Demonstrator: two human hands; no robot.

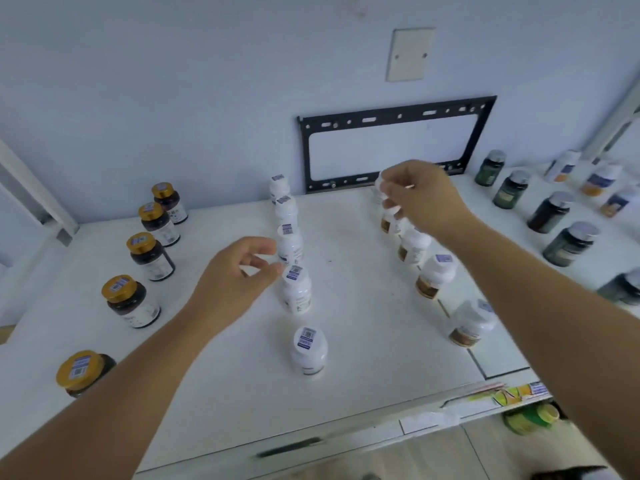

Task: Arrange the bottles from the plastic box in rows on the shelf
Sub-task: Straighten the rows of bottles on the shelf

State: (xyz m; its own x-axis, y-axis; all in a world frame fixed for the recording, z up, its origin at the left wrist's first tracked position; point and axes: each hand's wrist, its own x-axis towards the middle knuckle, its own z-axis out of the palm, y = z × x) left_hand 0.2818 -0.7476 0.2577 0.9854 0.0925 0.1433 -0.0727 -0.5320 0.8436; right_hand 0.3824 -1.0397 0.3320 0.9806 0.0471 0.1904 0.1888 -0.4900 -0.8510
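On the white shelf (363, 386), 5 gold-capped dark bottles run in a row up the left, the nearest (81, 372) partly behind the left forearm. A middle row holds 5 white bottles, nearest (309, 351) to farthest (279, 186). The left hand (239, 275) hovers beside this row, fingers loosely curled, gripping nothing, fingertips just beside the 3rd bottle (290, 244). The right-hand row shows 3 white bottles with brown label bands clearly, nearest (471, 322); more sit hidden under the right hand (420, 199), which pinches the cap of a white bottle (381, 188) at the far end. About 5 dark green bottles and 4 blurred white ones stand far right. Behind, a pale blue wall carries a black bracket frame (394, 143) and a blank plate (411, 54). The plastic box is out of view.
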